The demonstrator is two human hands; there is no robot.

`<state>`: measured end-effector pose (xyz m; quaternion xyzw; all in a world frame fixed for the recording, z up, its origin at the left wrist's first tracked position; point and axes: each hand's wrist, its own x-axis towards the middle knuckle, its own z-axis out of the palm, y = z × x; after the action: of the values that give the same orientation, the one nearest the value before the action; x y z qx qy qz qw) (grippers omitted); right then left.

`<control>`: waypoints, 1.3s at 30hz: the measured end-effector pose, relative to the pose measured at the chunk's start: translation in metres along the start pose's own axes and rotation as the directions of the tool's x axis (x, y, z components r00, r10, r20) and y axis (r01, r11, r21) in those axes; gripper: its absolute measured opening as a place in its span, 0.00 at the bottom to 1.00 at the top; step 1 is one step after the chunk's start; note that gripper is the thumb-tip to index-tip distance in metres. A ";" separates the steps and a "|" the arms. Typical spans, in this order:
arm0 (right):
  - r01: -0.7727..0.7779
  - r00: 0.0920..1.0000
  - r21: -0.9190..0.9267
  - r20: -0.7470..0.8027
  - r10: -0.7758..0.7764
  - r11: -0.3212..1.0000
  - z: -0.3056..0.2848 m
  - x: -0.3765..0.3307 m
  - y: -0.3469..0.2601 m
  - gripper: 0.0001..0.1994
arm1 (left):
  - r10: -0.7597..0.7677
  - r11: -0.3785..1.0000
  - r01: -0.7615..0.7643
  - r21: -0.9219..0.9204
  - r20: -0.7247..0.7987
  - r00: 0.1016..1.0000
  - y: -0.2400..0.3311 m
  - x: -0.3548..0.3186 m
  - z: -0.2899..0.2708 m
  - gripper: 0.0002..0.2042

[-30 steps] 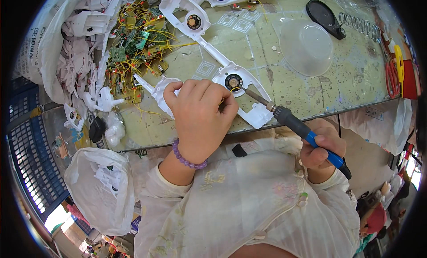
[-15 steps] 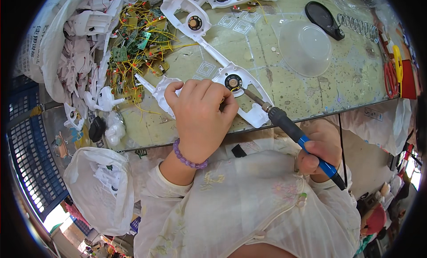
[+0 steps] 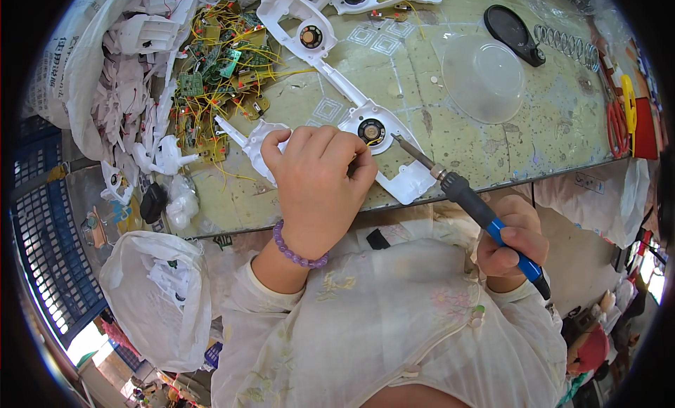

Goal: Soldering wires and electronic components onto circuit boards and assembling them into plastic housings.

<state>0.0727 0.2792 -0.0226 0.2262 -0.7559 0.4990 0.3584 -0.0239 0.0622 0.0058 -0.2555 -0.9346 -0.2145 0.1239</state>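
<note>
Soldering iron (image 3: 472, 203) and white plastic casing (image 3: 411, 183) are the things at work in the head view. The right hand (image 3: 515, 243) is closed around the iron's blue handle, thumb and fingers wrapped over it; the iron slants up and to the left, its metal tip just beside the round black speaker (image 3: 371, 131) seated in the casing. Whether the tip touches anything is too small to tell.

The left hand (image 3: 320, 172), a purple bead bracelet (image 3: 299, 252) at its wrist, lies back upward with fingers curled and thumb and forefinger drawn together beside the speaker, near a short yellow wire (image 3: 370, 145); I cannot tell what is pinched there. The casing lies on the tabletop (image 3: 467, 137) near its front edge. Farther up sits a second speaker casing (image 3: 310, 37), with a heap of green circuit boards (image 3: 221, 63) and yellow wires to its left. A translucent bowl (image 3: 485, 81), a black oval part (image 3: 513, 34) and a coil spring (image 3: 566, 46) lie to the right.
</note>
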 end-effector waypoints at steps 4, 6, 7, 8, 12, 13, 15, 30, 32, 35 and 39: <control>-0.062 0.998 -0.009 -0.019 0.062 0.998 -0.005 -0.002 -0.001 0.16 | -0.078 0.996 0.079 -0.031 0.029 0.996 0.001 -0.001 -0.016 0.12; -0.092 0.995 -0.021 -0.023 0.092 0.996 -0.007 -0.005 -0.001 0.15 | -0.074 0.993 0.081 -0.091 0.073 0.995 -0.004 -0.006 -0.028 0.15; -0.107 0.992 -0.033 -0.077 0.104 0.994 -0.006 -0.008 0.000 0.15 | -0.070 0.985 0.087 -0.151 0.116 0.991 -0.008 -0.007 -0.032 0.17; -0.121 0.985 -0.044 -0.129 0.114 0.992 -0.006 -0.009 0.000 0.15 | -0.069 0.985 0.086 -0.150 0.115 0.991 -0.014 -0.007 -0.037 0.17; -0.133 0.981 -0.021 -0.142 0.129 0.991 -0.010 -0.011 0.001 0.16 | 0.155 0.967 -0.111 -0.229 0.185 0.971 -0.031 -0.008 -0.045 0.15; -0.135 0.980 -0.037 -0.153 0.128 0.990 -0.011 -0.014 0.002 0.16 | 0.195 0.965 -0.155 -0.214 0.180 0.964 -0.033 -0.009 -0.044 0.14; -0.132 0.979 -0.053 -0.164 0.122 0.990 -0.011 -0.015 0.002 0.16 | 0.233 0.955 -0.193 -0.226 0.167 0.958 -0.036 -0.008 -0.040 0.13; -0.098 0.962 0.078 -0.249 0.114 0.992 0.003 -0.004 0.005 0.14 | -0.142 0.894 0.164 -0.416 0.083 0.986 -0.009 0.003 -0.003 0.04; -0.113 0.966 0.096 -0.222 0.132 0.989 0.002 -0.005 0.005 0.14 | -0.140 0.908 0.157 -0.390 0.072 0.988 -0.008 0.003 0.000 0.04; -0.165 0.972 0.091 -0.153 0.177 0.982 -0.002 -0.008 0.003 0.14 | -0.142 0.959 0.134 -0.251 -0.015 0.990 0.000 0.002 0.004 0.05; -0.150 0.979 0.110 -0.124 0.164 0.982 -0.003 -0.007 0.006 0.14 | -0.082 0.987 0.077 -0.141 -0.036 0.996 0.008 0.007 0.006 0.05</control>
<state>0.0745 0.2844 -0.0309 0.1499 -0.7199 0.5771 0.3553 -0.0266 0.0747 0.0055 -0.2215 -0.9240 -0.2891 0.1166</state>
